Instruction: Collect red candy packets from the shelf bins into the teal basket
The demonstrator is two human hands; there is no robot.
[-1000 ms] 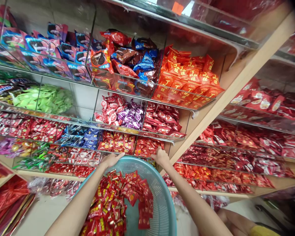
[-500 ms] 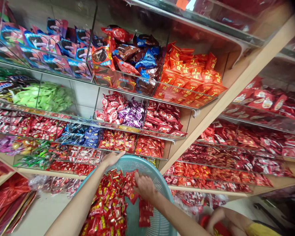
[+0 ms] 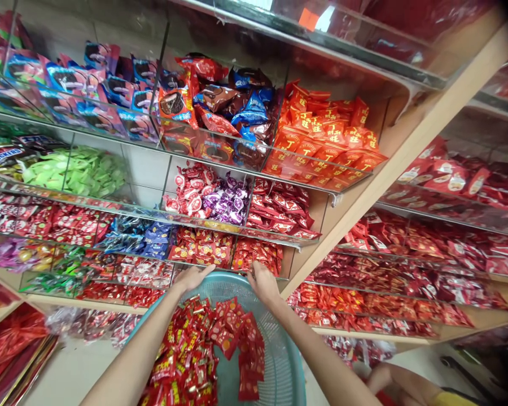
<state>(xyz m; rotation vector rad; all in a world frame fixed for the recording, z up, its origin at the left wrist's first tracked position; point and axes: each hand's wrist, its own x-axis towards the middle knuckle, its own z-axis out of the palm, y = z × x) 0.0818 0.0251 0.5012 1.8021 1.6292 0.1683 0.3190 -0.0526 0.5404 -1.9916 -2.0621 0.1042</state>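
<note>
A teal plastic basket [image 3: 279, 338] with perforated sides stands before me, holding many small red-and-yellow wrapped sweets [image 3: 182, 349] and several red patterned packets [image 3: 249, 361] on the right. My left hand [image 3: 193, 277] is closed over the far rim, left of its middle. On the same rim, further right, my right hand [image 3: 264, 282] has its fingers curled at the edge; some fingertips are hidden. Just beyond it lies a shelf compartment of similar red packets [image 3: 248, 254].
Clear-fronted shelves of wrapped sweets and snacks rise ahead, with orange packets [image 3: 317, 141] upper right. A wooden upright [image 3: 376, 152] slants down at the right. Another person's arm [image 3: 406, 383] shows at lower right. Red bags [image 3: 17, 332] stand at lower left.
My right hand has left the red packets inside the basket and moved up to the far rim. Those packets now lie loose. My left hand stays at the rim.
</note>
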